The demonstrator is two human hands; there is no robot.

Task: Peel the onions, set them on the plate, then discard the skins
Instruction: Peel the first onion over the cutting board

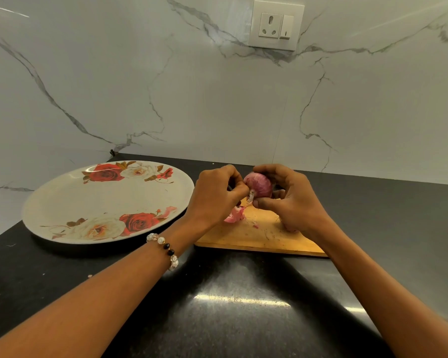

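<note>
Holding a red onion [259,186] above the wooden cutting board [261,236], I have my right hand [292,200] curled round it from the right side, thumb low beneath it and the other fingers [265,169] arched over its top. My left hand [215,196] comes in from the other side, its fingers bunched together and pinching a pale strip of skin [250,197] that hangs from the lower end of the onion. The onion itself looks purple and streaked, partly bare of its dry outer layer.

Below my hands, on the board, lies a pink heap of loose skins [234,215], with a few thin scraps scattered just beside it toward the middle of the board. The board sits on the dark bench [230,306], its near edge turned at a slant to me.

To the left of the board, near but apart from it, rests a large round plate [70,202] printed with red and white roses along its rim. One small pink piece of skin [170,211] lies on the plate's right edge, near my left wrist. I cannot see any onion on the plate.

A bracelet [164,250] of pale and black beads circles my left wrist. Behind the bench rises a white marble wall with grey veins, and a wall socket [276,24] with a switch is set high in it.
</note>
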